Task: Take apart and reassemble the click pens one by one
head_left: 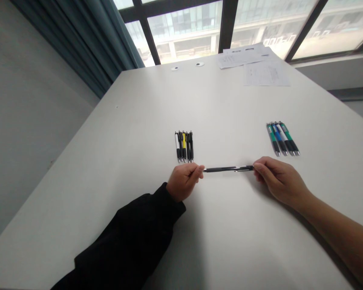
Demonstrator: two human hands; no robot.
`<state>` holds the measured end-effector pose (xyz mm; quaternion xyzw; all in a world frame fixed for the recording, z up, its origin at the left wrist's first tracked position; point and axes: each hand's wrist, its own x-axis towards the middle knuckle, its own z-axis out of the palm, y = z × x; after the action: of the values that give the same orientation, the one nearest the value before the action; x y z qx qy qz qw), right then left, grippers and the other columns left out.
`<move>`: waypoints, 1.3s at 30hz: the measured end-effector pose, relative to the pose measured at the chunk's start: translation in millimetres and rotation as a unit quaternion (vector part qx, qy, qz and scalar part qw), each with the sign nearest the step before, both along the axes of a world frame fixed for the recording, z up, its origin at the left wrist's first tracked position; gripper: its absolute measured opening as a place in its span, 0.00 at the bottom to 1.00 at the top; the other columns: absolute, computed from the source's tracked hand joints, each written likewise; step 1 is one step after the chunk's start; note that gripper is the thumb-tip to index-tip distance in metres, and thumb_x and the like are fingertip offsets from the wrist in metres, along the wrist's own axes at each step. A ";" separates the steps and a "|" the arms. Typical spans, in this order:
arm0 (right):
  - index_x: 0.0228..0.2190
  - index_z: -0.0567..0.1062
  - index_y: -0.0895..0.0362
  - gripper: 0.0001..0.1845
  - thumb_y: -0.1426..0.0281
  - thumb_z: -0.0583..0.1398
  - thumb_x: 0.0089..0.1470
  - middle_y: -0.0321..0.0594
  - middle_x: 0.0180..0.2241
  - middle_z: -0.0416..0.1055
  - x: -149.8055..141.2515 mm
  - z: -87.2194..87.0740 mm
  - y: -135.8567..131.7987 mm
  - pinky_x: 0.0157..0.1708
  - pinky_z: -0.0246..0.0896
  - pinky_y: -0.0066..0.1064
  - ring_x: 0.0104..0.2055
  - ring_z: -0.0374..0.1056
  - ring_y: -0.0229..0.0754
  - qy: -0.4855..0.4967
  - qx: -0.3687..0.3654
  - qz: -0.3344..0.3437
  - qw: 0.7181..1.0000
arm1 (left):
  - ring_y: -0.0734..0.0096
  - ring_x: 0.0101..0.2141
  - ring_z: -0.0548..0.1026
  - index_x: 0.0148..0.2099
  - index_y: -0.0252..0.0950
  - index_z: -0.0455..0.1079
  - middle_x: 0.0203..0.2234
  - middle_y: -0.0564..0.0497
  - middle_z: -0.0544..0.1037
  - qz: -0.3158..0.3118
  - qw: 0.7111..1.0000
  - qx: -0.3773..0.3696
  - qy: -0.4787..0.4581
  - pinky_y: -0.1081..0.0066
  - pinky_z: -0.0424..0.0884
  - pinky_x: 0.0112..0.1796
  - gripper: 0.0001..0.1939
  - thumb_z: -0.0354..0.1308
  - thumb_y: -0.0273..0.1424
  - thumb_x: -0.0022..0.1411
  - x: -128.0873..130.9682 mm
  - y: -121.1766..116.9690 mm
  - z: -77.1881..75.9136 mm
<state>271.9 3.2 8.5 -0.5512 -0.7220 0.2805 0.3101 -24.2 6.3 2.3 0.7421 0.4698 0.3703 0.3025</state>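
Observation:
My left hand and my right hand hold a slim black retractable pen level above the white table, one at each end. The left hand pinches the end nearest the black sleeve, and the right fingers wrap the other end. Just beyond the left hand lies a tight group of black, white and yellow pens, side by side. Farther right, beyond the right hand, lies a group of green, blue and white pens, fanned slightly. Neither hand touches these groups.
Loose printed papers lie at the table's far edge, with two small white discs to their left. A grey wall and teal curtain stand left of the table, and a large window lies beyond it.

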 end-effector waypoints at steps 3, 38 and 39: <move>0.24 0.71 0.53 0.21 0.59 0.54 0.68 0.34 0.19 0.70 -0.4 1.6 -0.1 0.25 0.58 0.31 0.21 0.65 0.38 -0.012 0.008 0.006 1.000 | 0.77 0.19 0.67 0.25 0.35 0.69 0.16 0.56 0.68 -0.007 1.000 -0.006 -0.001 0.75 0.64 0.27 0.26 0.48 0.41 0.75 0.0 -0.1 -0.6; 0.27 0.68 0.52 0.20 0.59 0.50 0.70 0.32 0.18 0.68 2.1 0.4 -2.8 0.24 0.58 0.32 0.19 0.63 0.37 -0.024 -0.017 0.030 0.999 | 0.75 0.24 0.72 0.27 0.36 0.69 0.21 0.53 0.75 -0.006 1.000 0.012 -0.017 0.73 0.66 0.30 0.22 0.51 0.39 0.73 0.7 2.0 -0.5; 0.28 0.68 0.52 0.19 0.60 0.50 0.70 0.31 0.18 0.68 1.9 0.3 -2.9 0.24 0.58 0.32 0.18 0.63 0.37 -0.020 -0.021 0.029 0.999 | 0.74 0.25 0.72 0.28 0.36 0.70 0.22 0.53 0.75 -0.002 1.000 0.011 -0.019 0.73 0.67 0.31 0.21 0.52 0.39 0.73 0.7 2.0 -0.7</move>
<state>273.9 0.3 8.8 -0.5423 -0.7376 0.2935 0.2751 -23.4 8.3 1.6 0.7391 0.4580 0.3892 0.3041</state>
